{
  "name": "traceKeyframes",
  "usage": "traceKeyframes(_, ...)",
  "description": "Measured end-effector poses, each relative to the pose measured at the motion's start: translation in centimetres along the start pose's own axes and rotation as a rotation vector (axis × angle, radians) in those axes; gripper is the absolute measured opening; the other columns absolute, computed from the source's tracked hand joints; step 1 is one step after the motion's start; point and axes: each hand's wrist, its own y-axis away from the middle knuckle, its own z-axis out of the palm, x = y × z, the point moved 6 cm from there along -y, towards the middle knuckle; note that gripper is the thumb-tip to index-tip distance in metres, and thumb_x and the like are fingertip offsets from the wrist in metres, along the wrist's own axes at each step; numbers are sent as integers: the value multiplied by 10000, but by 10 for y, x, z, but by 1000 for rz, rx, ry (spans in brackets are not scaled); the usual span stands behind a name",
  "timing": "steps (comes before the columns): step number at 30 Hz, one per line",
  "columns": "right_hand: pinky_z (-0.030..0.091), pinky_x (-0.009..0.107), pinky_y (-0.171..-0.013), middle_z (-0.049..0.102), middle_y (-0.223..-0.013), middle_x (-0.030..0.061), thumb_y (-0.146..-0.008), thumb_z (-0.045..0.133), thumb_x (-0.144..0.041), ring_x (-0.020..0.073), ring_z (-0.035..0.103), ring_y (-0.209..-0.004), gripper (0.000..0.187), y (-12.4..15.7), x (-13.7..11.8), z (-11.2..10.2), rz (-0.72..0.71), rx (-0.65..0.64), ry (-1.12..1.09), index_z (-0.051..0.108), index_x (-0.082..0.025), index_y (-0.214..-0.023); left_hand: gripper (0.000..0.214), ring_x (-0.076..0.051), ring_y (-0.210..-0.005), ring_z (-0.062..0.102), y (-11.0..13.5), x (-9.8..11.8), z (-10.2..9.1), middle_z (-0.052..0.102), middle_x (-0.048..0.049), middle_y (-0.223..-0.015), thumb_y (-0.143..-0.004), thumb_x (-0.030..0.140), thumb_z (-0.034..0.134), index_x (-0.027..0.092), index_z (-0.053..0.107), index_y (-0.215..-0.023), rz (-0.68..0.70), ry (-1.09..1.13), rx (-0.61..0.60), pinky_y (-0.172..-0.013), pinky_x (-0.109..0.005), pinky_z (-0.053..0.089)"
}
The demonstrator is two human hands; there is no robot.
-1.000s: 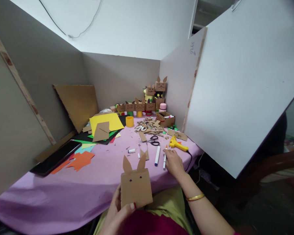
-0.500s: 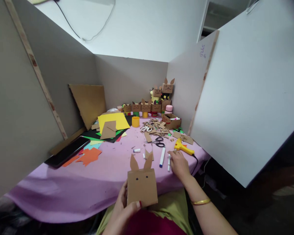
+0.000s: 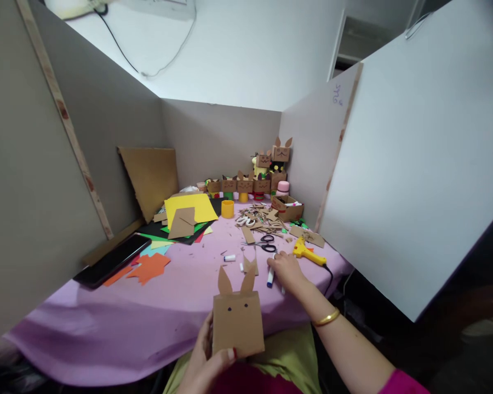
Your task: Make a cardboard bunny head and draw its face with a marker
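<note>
In my left hand (image 3: 207, 355) is a small cardboard box head (image 3: 238, 331), held low over my lap at the table's front edge. Two pointed cardboard ears stand on its top, and two small dark dots mark its front. My thumb presses on the lower front of the box. To the right, my right hand (image 3: 286, 269) reaches over the table with its fingers closed round a thick white marker (image 3: 270, 278) with a blue end. The marker lies on the cloth. A thinner white pen (image 3: 283, 288) is mostly hidden beneath that hand.
Black scissors (image 3: 267, 244) and a yellow glue gun (image 3: 308, 253) lie beyond my right hand. Cardboard scraps (image 3: 263, 219) and an open carton (image 3: 287, 209) are farther back. Orange paper (image 3: 152, 267) and a black phone-like slab (image 3: 113, 261) are at left. Animal-faced boxes (image 3: 245, 186) line the back.
My right hand has moved left from beside the thin pen onto the thick marker. The box stays in my left hand. The view has tilted slightly upward.
</note>
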Motion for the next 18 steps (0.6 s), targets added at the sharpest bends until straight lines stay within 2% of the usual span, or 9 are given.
traceKeyframes(2, 523, 385, -785, 608, -1092, 58, -905, 548, -289, 181, 618, -917, 230, 1, 1, -6, 1, 56, -37, 575, -152, -1088, 950, -380, -1265, 422, 0, 1, 0, 540, -158, -1315, -493, 344, 778, 206, 350, -1330, 16, -2, -16, -1007, -469, 374)
traceKeyframes(5, 520, 358, -757, 649, -915, 32, -900, 551, -229, 164, 632, -833, 124, 18, 7, -25, 4, 207, -135, 610, -145, -968, 935, -380, -1267, 417, 1, 3, 0, 549, -152, -1308, -489, 335, 782, 201, 370, -1317, 33, 2, -25, -1017, -465, 361)
traceKeyframes(7, 505, 326, -769, 661, -789, 53, -888, 522, -130, 183, 640, -825, 115, 44, 9, -43, 19, 365, -232, 608, -171, -952, 928, -377, -1263, 422, 2, 4, 2, 556, -151, -1301, -491, 325, 783, 195, 373, -1314, 35, 12, -36, -1013, -456, 366)
traceKeyframes(9, 517, 327, -771, 658, -846, 63, -902, 475, -168, 189, 651, -834, 133, 79, 5, -60, 42, 547, -353, 539, -174, -1018, 924, -371, -1267, 417, 5, 6, 5, 548, -155, -1309, -503, 325, 778, 190, 365, -1318, 38, 18, -48, -1011, -451, 369)
traceKeyframes(12, 549, 274, -599, 625, -797, 44, -921, 433, -259, 169, 664, -695, 115, 134, -21, -79, 89, 784, -555, 458, -179, -999, 928, -362, -1293, 385, 12, 10, 11, 513, -160, -1343, -526, 312, 774, 184, 337, -1334, 37, 13, -68, -1031, -447, 344)
traceKeyframes(14, 524, 216, -475, 615, -677, -19, -855, 552, -231, 130, 632, -523, 80, 160, -44, -86, 29, 949, -982, 503, -204, -912, 933, -363, -1298, 375, 19, 15, 17, 494, -157, -1362, -542, 307, 772, 185, 313, -1346, 40, -3, -99, -1036, -449, 336)
traceKeyframes(15, 510, 203, -455, 606, -615, -41, -866, 538, -232, 111, 606, -456, 26, 167, -57, -88, 3, 980, -1102, 527, -210, -874, 937, -366, -1294, 378, 23, 18, 20, 488, -156, -1367, -546, 308, 774, 184, 306, -1348, 45, -18, -120, -1034, -447, 337)
traceKeyframes(17, 520, 237, -472, 635, -607, -15, -887, 502, -339, 135, 620, -478, 169, 172, -81, -95, -92, 1016, -1189, 598, -202, -908, 944, -373, -1270, 405, 29, 23, 24, 487, -156, -1367, -554, 315, 775, 181, 290, -1353, 44, -56, -164, -1021, -445, 349)
traceKeyframes(18, 528, 253, -496, 651, -633, -1, -879, 516, -319, 149, 632, -514, 147, 173, -86, -96, -87, 1041, -1191, 604, -206, -912, 946, -376, -1258, 418, 32, 24, 26, 488, -154, -1366, -560, 319, 774, 185, 281, -1356, 38, -70, -186, -1010, -445, 359)
